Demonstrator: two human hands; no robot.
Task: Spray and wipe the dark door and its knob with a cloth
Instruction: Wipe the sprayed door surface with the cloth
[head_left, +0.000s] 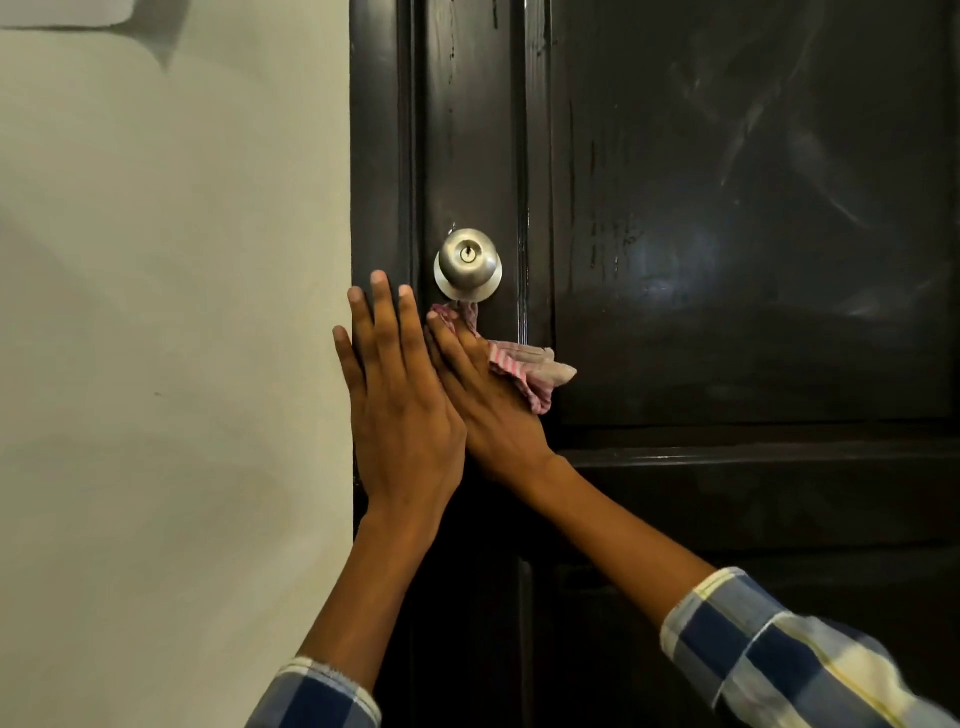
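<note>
The dark panelled door (727, 234) fills the right of the view, with streaks on its upper panel. Its round silver knob (468, 263) with a keyhole sits near the door's left edge. A pink-and-white striped cloth (530, 369) lies against the door just below the knob. My right hand (488, 400) presses flat on the cloth with straight fingers. My left hand (395, 395) lies flat with straight fingers on the door frame, partly over my right hand. No spray bottle is in view.
A pale wall (171, 338) takes up the left half of the view, next to the dark door frame (379, 156). Both my forearms wear blue-and-white checked sleeves (789, 649).
</note>
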